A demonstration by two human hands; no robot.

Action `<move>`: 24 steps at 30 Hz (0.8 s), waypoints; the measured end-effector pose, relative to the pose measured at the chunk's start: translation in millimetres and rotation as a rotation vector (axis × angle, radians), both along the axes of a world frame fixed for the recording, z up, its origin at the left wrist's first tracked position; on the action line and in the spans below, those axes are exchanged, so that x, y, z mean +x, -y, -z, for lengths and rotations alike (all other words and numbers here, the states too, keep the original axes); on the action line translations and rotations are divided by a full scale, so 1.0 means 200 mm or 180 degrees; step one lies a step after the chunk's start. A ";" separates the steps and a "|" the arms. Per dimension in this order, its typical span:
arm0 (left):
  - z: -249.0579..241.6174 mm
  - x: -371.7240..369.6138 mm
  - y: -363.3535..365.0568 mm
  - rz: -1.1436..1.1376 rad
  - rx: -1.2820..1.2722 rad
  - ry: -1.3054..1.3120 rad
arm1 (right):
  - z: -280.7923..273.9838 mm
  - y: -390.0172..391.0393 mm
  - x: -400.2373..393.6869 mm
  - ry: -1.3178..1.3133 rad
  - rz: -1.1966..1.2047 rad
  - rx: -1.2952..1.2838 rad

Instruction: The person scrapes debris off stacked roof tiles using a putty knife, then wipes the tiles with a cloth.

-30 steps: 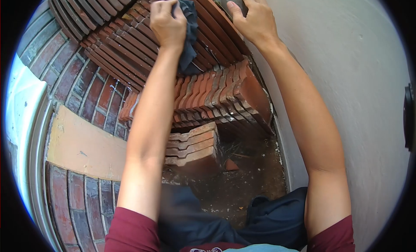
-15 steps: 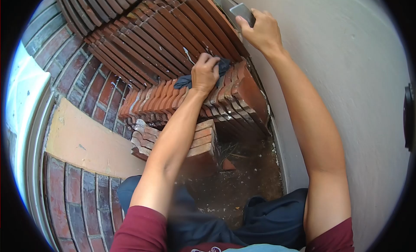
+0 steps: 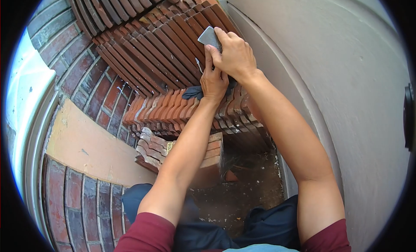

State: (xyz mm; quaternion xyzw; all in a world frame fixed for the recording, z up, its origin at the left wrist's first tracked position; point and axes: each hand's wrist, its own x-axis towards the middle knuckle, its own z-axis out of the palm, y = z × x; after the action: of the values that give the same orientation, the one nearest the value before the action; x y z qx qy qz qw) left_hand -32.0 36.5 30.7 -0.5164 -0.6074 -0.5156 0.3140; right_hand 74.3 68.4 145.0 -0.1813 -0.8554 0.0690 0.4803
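Note:
My right hand (image 3: 236, 56) is closed on a flat grey rectangular piece with rounded corners (image 3: 209, 38), its thumb on the near face; whether it has a handle is hidden. Just below, my left hand (image 3: 214, 82) meets the right one, a finger reaching up near the piece's lower edge. Its fingers are bent and partly covered, so what they grip does not show. A dark cloth (image 3: 193, 93) lies behind my left wrist on a row of orange-red roof tiles (image 3: 162, 107). Brown tiles standing on edge (image 3: 158, 57) lean in a stack behind both hands.
Close on the right runs a smooth pale wall (image 3: 346, 91). A brick wall (image 3: 78, 204) with a beige slab (image 3: 93, 146) is at the left. A smaller tile stack (image 3: 212, 163) stands in front, beside dirty ground (image 3: 247, 191) with a broken shard (image 3: 231, 177).
My right hand has come left and down from beside the pale wall, bringing the grey piece to my left hand. My left hand has risen from the cloth, which stays on the tiles.

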 end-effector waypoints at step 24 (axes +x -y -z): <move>0.01 0.01 0.01 0.0077 -0.0146 0.0277 | 0.09 -0.06 -0.13 -0.0029 0.0167 0.0422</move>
State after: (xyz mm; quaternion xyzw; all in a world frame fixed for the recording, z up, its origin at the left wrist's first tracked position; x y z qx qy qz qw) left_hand -29.3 34.3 28.3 -0.5078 -0.6259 -0.5273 0.2691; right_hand 49.0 80.6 126.5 -0.1712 -0.8508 0.0003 0.4969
